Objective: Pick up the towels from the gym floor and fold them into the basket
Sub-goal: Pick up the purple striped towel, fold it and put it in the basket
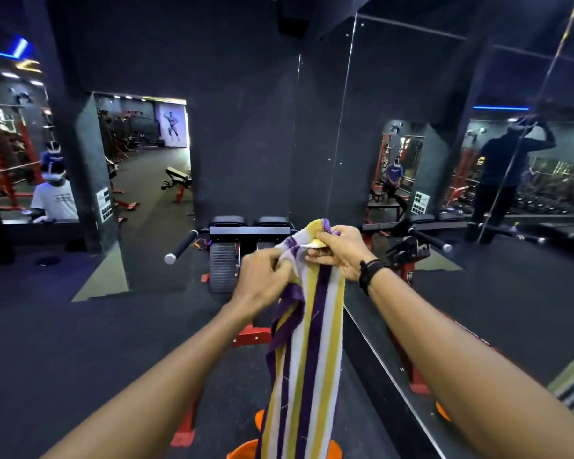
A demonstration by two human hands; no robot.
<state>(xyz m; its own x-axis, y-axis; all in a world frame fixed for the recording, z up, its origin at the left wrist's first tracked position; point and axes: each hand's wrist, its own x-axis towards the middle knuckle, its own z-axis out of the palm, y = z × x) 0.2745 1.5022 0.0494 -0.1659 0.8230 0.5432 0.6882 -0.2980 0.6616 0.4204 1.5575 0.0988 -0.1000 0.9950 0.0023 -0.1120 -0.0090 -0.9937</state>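
Held at chest height, a purple, yellow and white striped cotton towel (307,342), soft, light and limp, hangs toward 6 o'clock, its top edge pinched by left hand (262,279) and right hand (340,251); corners offer best hold.

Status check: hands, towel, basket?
Left hand and right hand both pinch the striped towel at its top edge. Towel hangs lengthwise over orange basket. Not folded yet.
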